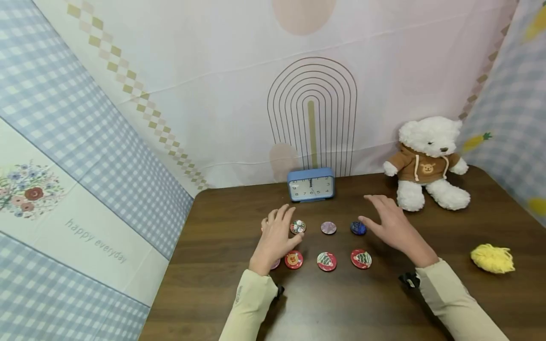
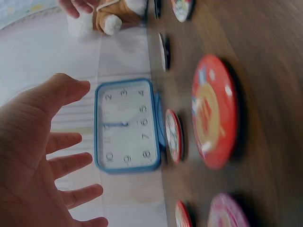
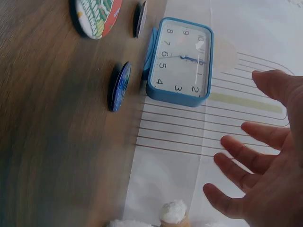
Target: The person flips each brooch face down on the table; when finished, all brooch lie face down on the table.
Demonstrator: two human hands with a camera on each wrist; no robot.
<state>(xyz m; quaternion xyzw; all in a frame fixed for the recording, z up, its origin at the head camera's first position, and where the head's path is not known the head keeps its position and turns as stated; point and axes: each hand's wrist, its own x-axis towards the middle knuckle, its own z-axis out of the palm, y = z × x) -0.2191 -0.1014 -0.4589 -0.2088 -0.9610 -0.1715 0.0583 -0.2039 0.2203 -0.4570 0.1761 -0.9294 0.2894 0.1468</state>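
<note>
Several round button badges lie in two rows on the table. My left hand (image 1: 276, 239), fingers spread and holding nothing, hovers over the left end of the rows and partly covers a pink badge (image 1: 275, 264). Close by its fingers and thumb are a white-and-red patterned badge (image 1: 298, 227) and a red badge with a gold centre (image 1: 294, 259). A pale purple badge (image 1: 328, 228) and a red badge with a green tree (image 1: 326, 261) lie between the hands. My right hand (image 1: 394, 227), likewise spread with nothing in it, is beside the dark blue badge (image 1: 358, 228). Below that sits another red tree badge (image 1: 361, 259).
A blue alarm clock (image 1: 311, 184) stands behind the badges, near the cloth backdrop (image 1: 239, 109). At the back right sits a white teddy bear (image 1: 428, 161) in a brown hoodie. A ball of yellow yarn (image 1: 493, 258) lies on the brown table (image 1: 328, 308), right of my right arm.
</note>
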